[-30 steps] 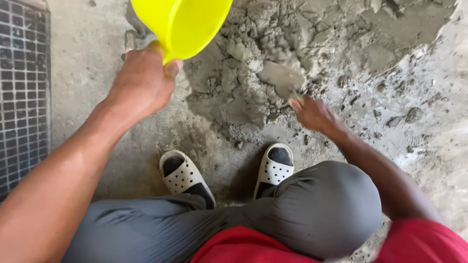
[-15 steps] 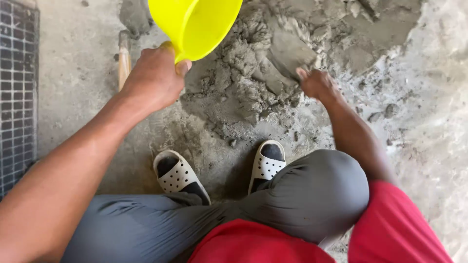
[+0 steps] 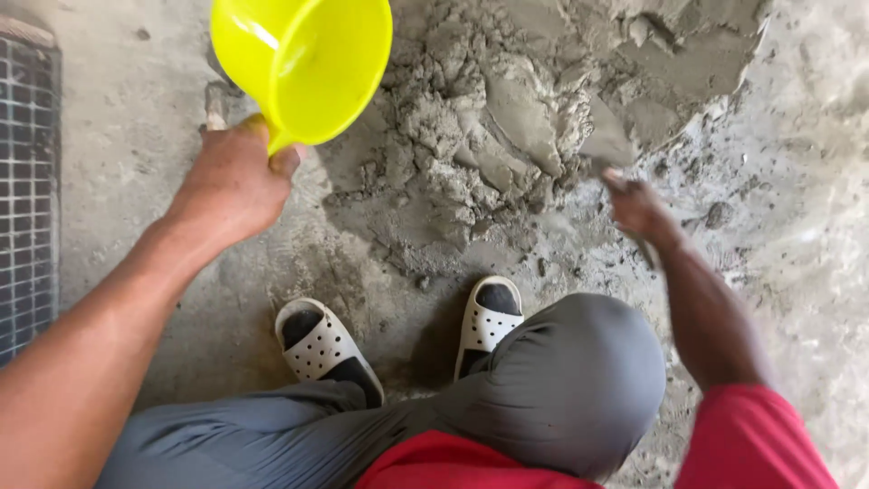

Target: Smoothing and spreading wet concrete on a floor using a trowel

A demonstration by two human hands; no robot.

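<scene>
As seen from the head cam, looking straight down, entries run left to right:

Grating: dark metal grid [image 3: 25, 195], at 9 o'clock along frame edge, flat on concrete floor [image 3: 118, 136].

Left arm: bare forearm runs from 7 o'clock up to the hand.

Left hand [image 3: 231, 186]: closed fist, gripping handle of yellow scoop; knuckles up, thumb tip at handle root.

Yellow scoop [image 3: 303, 63]: bright plastic dipper, at 11–12 o'clock, held above floor, mouth tipped toward approx. 4 o'clock; contents can't tell.

Stick: pale wooden handle [image 3: 215, 107], partly hidden behind left hand and scoop, lying on floor just beside them.

Sandals: two white perforated clogs w/ black insoles; left one [image 3: 321, 344] at 6–7 o'clock, right one [image 3: 489, 321] at 6 o'clock, toes near mortar edge.

Mortar pile [image 3: 507, 127]: grey wet cement mix, lumpy, spread on floor from 12 to 2 o'clock; smoother wet patch at top right.

Trowel [image 3: 605, 136]: grey blade smeared w/ mix, at 1–2 o'clock, blade lying on the pile.

Right hand [image 3: 638, 208]: at 2–3 o'clock, blurred, closed round trowel handle; grip detail unclear.

Clothing: grey trousers [image 3: 561, 389], knee bent at 5 o'clock; red shirt [image 3: 751, 444] at bottom edge.
</scene>
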